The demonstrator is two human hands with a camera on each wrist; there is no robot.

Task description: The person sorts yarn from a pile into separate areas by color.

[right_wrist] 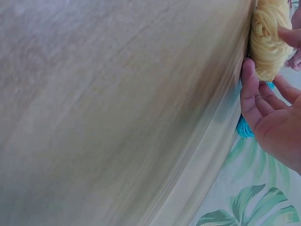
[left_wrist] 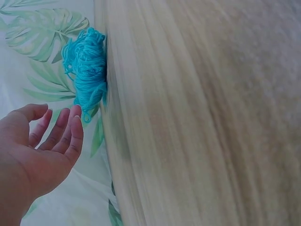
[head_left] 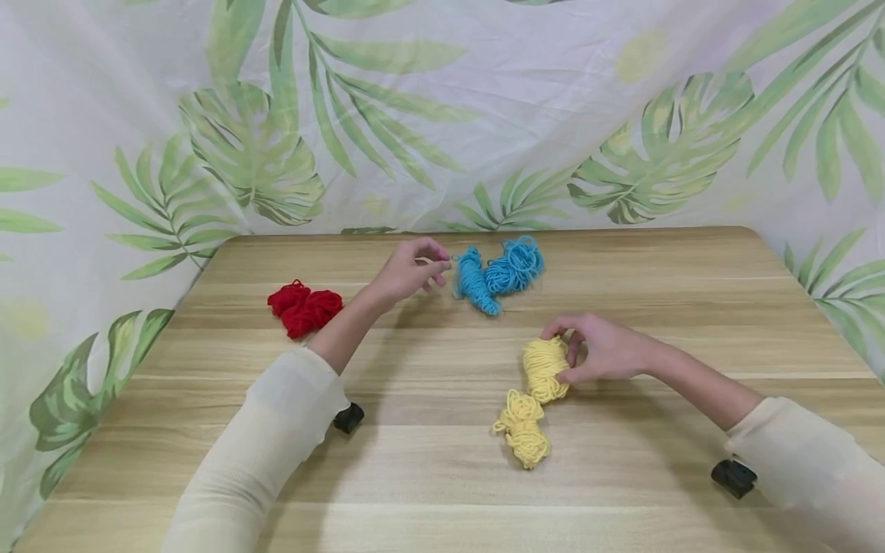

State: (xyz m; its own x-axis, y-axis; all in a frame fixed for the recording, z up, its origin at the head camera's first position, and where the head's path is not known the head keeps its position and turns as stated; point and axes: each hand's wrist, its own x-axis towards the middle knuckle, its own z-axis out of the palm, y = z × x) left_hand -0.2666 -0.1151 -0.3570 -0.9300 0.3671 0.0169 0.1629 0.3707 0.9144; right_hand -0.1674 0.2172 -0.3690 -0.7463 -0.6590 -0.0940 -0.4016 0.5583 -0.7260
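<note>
Two blue yarn skeins (head_left: 515, 265) lie side by side at the back of the table. My left hand (head_left: 413, 269) is just left of them, its fingers loosely bent and apart, fingertips close to a loose loop; in the left wrist view nothing sits between thumb and fingers. Nearer the front, a yellow yarn skein (head_left: 545, 369) touches a second yellow skein (head_left: 523, 432). My right hand (head_left: 608, 349) holds the farther yellow skein by its right side, thumb on the near side and fingers over the far end. Red yarn skeins (head_left: 304, 309) lie left of my left forearm.
The wood-grain table (head_left: 415, 476) carries all the yarn. A leaf-print cloth (head_left: 442, 115) hangs behind and beside it. Black wrist devices (head_left: 349, 418) show beneath both sleeves.
</note>
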